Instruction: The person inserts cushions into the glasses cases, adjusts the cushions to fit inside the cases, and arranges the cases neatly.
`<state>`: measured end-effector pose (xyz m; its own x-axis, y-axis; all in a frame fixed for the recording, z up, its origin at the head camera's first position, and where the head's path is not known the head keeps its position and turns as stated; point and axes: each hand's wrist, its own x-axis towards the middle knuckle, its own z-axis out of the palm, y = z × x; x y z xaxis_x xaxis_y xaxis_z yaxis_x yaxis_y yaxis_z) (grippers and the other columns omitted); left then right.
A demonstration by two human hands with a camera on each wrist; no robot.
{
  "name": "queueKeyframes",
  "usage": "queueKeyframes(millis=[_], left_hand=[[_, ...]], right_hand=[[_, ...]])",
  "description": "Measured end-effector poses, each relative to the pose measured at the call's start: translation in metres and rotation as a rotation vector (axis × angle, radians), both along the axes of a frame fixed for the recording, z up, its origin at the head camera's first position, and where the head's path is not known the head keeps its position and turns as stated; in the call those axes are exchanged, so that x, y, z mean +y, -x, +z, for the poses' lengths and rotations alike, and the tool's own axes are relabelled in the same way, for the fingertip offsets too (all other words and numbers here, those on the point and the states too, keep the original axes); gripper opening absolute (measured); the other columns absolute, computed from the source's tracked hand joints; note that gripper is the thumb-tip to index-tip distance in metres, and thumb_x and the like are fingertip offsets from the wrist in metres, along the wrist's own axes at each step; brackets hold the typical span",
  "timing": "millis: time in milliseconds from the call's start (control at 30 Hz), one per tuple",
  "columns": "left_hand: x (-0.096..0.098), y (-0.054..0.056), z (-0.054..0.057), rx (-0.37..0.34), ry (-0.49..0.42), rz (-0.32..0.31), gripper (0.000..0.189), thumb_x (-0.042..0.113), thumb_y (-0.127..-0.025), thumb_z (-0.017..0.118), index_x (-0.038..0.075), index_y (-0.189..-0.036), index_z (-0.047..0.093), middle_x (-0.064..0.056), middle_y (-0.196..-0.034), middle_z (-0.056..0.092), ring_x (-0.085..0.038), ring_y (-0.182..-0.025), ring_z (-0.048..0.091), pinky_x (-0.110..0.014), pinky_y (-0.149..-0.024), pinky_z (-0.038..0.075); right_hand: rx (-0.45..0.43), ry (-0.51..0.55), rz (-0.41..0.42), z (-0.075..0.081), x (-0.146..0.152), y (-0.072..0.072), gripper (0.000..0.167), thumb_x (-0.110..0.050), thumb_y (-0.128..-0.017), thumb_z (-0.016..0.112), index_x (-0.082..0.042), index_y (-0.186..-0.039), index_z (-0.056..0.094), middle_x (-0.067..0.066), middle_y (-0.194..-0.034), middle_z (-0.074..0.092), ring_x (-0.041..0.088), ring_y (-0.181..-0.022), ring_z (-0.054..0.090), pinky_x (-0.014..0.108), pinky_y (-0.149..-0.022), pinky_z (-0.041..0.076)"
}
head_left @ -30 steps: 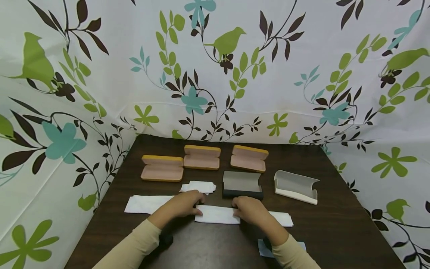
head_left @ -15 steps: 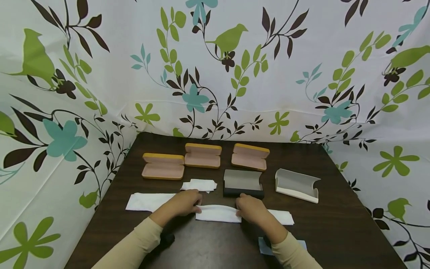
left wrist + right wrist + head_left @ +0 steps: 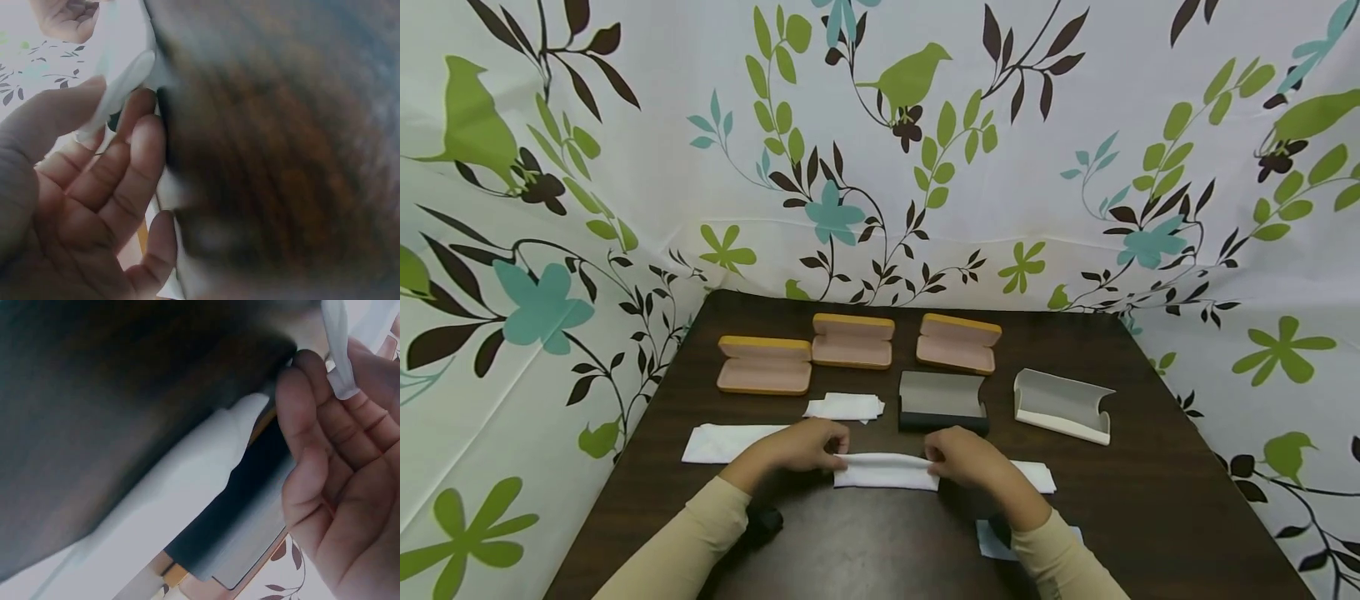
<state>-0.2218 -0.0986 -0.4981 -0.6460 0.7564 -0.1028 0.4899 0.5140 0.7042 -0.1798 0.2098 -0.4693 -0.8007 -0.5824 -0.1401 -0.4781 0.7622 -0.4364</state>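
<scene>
A folded white cloth (image 3: 886,473) is stretched between both hands at the middle of the table. My left hand (image 3: 805,446) pinches its left end between thumb and fingers; the thumb presses on the white cloth (image 3: 125,81) in the left wrist view. At the other end, my right hand (image 3: 966,458) pinches it, and a narrow fold of the white cloth (image 3: 340,369) sticks out by the thumb in the right wrist view. Its far edge bows upward. Another folded white cloth (image 3: 722,443) lies beside the left forearm, and one more white cloth (image 3: 1036,476) lies beyond the right wrist.
Behind the hands sit a small pile of white cloths (image 3: 845,407), an open black eyeglass case (image 3: 943,421) and an open white case (image 3: 1062,425). Several open yellow-edged cases (image 3: 765,377) line the back. A blue cloth (image 3: 996,542) lies partly under the right forearm.
The middle cloth lay flat a second ago; its far edge is now raised and bowed between the hands, so it looks narrower. The head view has tilted up slightly.
</scene>
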Motion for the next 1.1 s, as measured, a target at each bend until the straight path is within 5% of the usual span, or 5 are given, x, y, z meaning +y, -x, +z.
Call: queueKeyframes(millis=[233, 433, 667, 833, 1100], left_hand=[[0.001, -0.001, 0.001, -0.116, -0.060, 0.002, 0.023, 0.015, -0.091, 0.077, 0.014, -0.080, 0.057, 0.010, -0.067, 0.050, -0.004, -0.060, 0.043, -0.023, -0.058, 0.038], [0.004, 0.002, 0.000, -0.205, -0.128, 0.030, 0.010, 0.014, -0.094, 0.074, 0.011, -0.091, 0.064, 0.008, -0.064, 0.053, -0.005, -0.055, 0.041, -0.022, -0.053, 0.035], [0.006, 0.004, -0.002, -0.393, -0.234, 0.113, 0.013, 0.010, -0.096, 0.070, 0.000, -0.103, 0.073, 0.001, -0.080, 0.069, -0.008, -0.073, 0.064, -0.026, -0.065, 0.056], [0.008, 0.004, -0.002, -0.530, -0.308, 0.164, 0.015, 0.011, -0.099, 0.066, -0.003, -0.103, 0.068, -0.004, -0.089, 0.070, -0.016, -0.082, 0.067, -0.036, -0.072, 0.060], [0.011, 0.004, -0.002, -0.613, -0.363, 0.159, 0.016, 0.013, -0.104, 0.056, -0.002, -0.104, 0.062, -0.007, -0.105, 0.065, -0.016, -0.093, 0.062, -0.031, -0.079, 0.055]], right_hand=[[-0.034, 0.044, 0.044, 0.004, 0.005, 0.003, 0.026, -0.007, -0.090, 0.077, -0.014, -0.077, 0.055, -0.010, -0.067, 0.046, 0.002, -0.059, 0.040, 0.023, -0.055, 0.037], [-0.087, 0.062, -0.008, 0.004, 0.011, 0.004, 0.010, -0.007, -0.094, 0.072, -0.008, -0.103, 0.068, -0.004, -0.086, 0.066, 0.007, -0.073, 0.059, 0.029, -0.066, 0.052], [-0.163, 0.096, -0.002, 0.003, 0.023, 0.010, 0.006, -0.011, -0.098, 0.067, -0.010, -0.102, 0.071, -0.007, -0.091, 0.066, 0.005, -0.075, 0.057, 0.029, -0.070, 0.050], [-0.257, 0.202, -0.005, 0.001, 0.031, 0.013, 0.005, -0.014, -0.101, 0.064, -0.012, -0.098, 0.068, -0.006, -0.089, 0.063, 0.008, -0.073, 0.055, 0.029, -0.067, 0.049], [-0.485, 0.435, -0.099, -0.002, 0.038, 0.015, 0.010, -0.010, -0.102, 0.061, -0.001, -0.107, 0.064, 0.007, -0.084, 0.071, 0.026, -0.071, 0.067, 0.041, -0.066, 0.059]])
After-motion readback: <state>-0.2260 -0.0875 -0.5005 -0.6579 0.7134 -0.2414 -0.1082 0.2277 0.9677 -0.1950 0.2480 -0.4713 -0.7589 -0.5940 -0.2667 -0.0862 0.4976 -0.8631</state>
